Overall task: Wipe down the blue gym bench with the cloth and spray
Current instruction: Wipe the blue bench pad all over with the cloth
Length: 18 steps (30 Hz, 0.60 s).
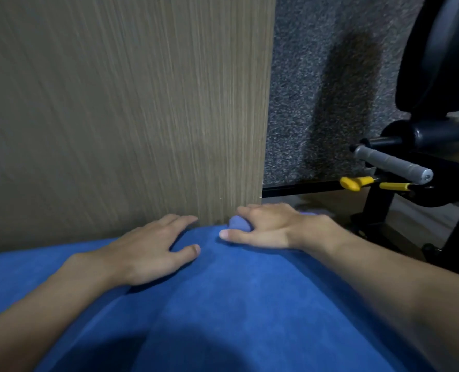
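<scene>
The blue gym bench [236, 304] fills the lower half of the view, its far end against a wooden panel. My left hand [153, 251] rests flat on the bench pad with fingers spread, near the far edge. My right hand [266, 228] grips a bunched lilac-blue cloth [239, 224] and presses it onto the far end of the pad; a bit of cloth also shows behind the hand. No spray bottle is in view.
A wood-grain panel [120, 108] stands right behind the bench's far end. A grey speckled wall [330, 84] lies to the right. Black gym equipment with a grey handle [392, 163] and yellow levers [354, 182] stands at right.
</scene>
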Available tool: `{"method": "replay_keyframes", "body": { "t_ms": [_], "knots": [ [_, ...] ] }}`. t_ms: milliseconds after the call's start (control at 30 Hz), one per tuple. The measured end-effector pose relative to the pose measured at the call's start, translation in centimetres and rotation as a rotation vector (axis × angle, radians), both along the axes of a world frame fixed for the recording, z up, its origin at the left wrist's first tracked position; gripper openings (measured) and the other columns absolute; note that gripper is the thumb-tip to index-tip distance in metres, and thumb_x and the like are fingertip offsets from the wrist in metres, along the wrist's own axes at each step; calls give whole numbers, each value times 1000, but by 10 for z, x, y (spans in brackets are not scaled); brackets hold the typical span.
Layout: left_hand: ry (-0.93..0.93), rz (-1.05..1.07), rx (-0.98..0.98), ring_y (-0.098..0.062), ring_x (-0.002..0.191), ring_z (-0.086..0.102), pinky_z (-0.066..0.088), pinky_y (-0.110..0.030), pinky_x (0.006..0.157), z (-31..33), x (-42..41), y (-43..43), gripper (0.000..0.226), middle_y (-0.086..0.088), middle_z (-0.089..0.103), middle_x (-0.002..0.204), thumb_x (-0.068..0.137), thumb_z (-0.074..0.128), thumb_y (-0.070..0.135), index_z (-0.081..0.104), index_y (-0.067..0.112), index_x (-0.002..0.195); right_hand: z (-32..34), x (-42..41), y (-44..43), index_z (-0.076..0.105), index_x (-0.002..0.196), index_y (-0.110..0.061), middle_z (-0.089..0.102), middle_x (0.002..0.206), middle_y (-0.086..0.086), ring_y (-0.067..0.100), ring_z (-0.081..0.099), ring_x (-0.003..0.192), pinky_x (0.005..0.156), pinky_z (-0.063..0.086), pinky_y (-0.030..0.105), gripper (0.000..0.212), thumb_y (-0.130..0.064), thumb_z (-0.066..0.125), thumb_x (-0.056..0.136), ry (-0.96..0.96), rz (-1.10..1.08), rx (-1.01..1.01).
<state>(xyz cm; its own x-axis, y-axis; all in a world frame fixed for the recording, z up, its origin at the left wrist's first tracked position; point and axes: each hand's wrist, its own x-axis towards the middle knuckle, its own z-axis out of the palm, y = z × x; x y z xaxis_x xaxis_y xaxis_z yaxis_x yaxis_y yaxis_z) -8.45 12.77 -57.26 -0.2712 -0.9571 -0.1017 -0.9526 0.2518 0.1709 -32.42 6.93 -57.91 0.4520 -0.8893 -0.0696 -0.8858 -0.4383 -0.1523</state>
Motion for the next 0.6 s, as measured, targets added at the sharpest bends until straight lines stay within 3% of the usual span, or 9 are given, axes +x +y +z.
{"method": "replay_keyframes", "body": {
  "t_ms": [100,200,300,433,600],
  "knots": [
    [-86,43,2,-8,134,39,32,-42,110,-2,16,-1,77,20,35,149,79,19,84,20,48,147,-5,23,5,48,119,-43,55,123,-9,23,49,119,97,33,49,73,-88,11,74,-14,118,-58],
    [-129,18,24,-8,131,42,31,-42,109,-9,23,2,83,20,39,143,71,7,91,15,54,145,-4,2,6,34,129,-57,48,136,-11,24,41,130,102,28,56,65,-84,9,76,-8,97,-70],
    [-97,18,11,-7,132,40,29,-42,111,-10,24,2,80,20,38,145,76,12,87,15,51,148,-2,-24,6,28,128,-61,51,133,-2,24,44,129,101,34,54,56,-82,13,79,-33,-6,-18],
    [-54,16,-9,-7,134,37,26,-41,114,-13,26,4,68,20,38,146,88,23,76,18,47,150,4,-8,7,38,121,-52,55,123,-5,26,50,120,97,39,51,57,-81,15,78,29,25,-30],
    [116,48,-92,-8,139,35,28,-41,116,-12,33,-1,62,15,35,154,94,30,63,27,38,150,-2,40,13,25,140,-51,46,137,-4,29,44,126,100,33,53,63,-78,20,84,59,130,-64]
  ]
}}
